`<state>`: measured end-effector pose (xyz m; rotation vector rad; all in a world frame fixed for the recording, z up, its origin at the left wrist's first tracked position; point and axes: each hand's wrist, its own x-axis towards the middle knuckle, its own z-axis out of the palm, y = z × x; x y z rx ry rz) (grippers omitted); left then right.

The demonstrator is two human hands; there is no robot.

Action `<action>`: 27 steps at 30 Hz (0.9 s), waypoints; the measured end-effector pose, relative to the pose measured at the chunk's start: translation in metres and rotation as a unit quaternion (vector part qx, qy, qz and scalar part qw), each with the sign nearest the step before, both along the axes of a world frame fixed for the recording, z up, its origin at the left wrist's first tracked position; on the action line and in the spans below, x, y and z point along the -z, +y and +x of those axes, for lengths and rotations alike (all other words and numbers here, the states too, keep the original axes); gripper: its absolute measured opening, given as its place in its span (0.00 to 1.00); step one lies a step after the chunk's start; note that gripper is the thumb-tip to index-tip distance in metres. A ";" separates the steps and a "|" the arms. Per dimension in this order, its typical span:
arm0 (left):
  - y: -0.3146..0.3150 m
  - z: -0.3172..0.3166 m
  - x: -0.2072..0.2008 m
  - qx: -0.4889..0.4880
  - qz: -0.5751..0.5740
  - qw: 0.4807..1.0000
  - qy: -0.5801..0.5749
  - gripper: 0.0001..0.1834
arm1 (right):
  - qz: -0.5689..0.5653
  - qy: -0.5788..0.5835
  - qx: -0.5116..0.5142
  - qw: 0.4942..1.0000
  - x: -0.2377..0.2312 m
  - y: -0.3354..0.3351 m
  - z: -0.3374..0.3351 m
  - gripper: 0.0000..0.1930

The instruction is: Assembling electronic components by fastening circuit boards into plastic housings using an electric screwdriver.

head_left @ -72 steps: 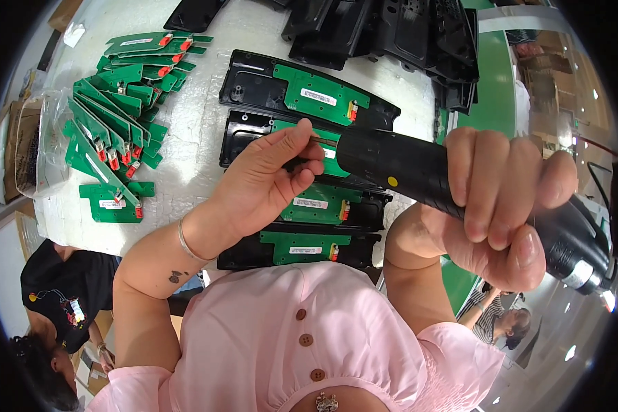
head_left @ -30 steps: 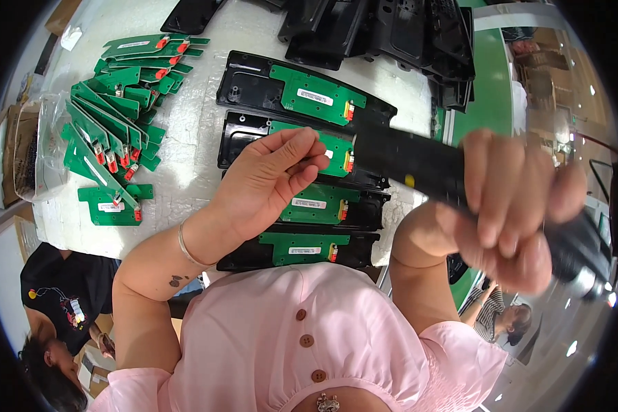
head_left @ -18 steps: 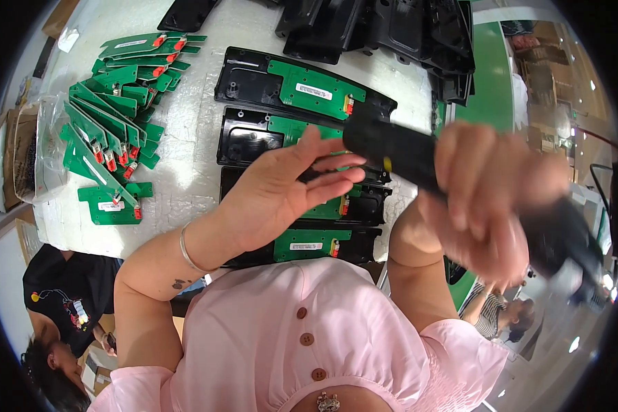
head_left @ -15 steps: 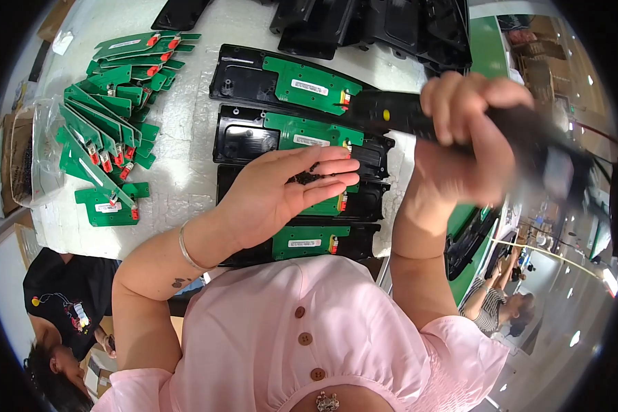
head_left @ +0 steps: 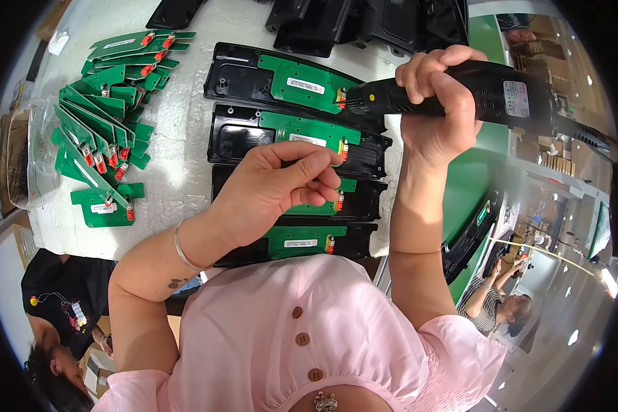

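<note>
My right hand is wrapped around a black electric screwdriver with a yellow dot and a pale label. The tool lies nearly level, its nose beside the connector end of the farthest green circuit board, which sits in a black plastic housing. My left hand is curled above the housings, thumb against the fingers. The small black screws seen in that palm earlier are hidden by the closed fingers. Under and beside this hand are more housings with boards, among them a second board and the nearest board.
A pile of loose green boards with red connectors lies at left on the white foam surface. Black plastic parts are stacked at the back. A clear plastic bag stands at the left edge. Two other people are nearby, one on each side.
My left hand has gone from an open palm holding small black screws to curled fingers. My right hand has brought the screwdriver slightly left, and its motion blur has lessened.
</note>
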<state>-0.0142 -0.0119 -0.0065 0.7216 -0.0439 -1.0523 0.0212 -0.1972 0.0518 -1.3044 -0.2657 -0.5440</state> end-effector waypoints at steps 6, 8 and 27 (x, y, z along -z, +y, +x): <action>-0.006 0.002 -0.009 -0.029 -0.049 0.991 0.123 0.16 | -0.033 0.005 -0.014 0.999 0.000 0.002 0.004 0.10; -0.004 -0.001 -0.006 -0.024 -0.071 0.992 0.104 0.16 | -0.088 0.041 0.013 0.995 -0.004 0.006 0.002 0.08; 0.002 0.003 -0.001 -0.096 -0.066 0.984 0.132 0.09 | -0.017 -0.043 -0.190 0.981 -0.071 0.021 -0.062 0.12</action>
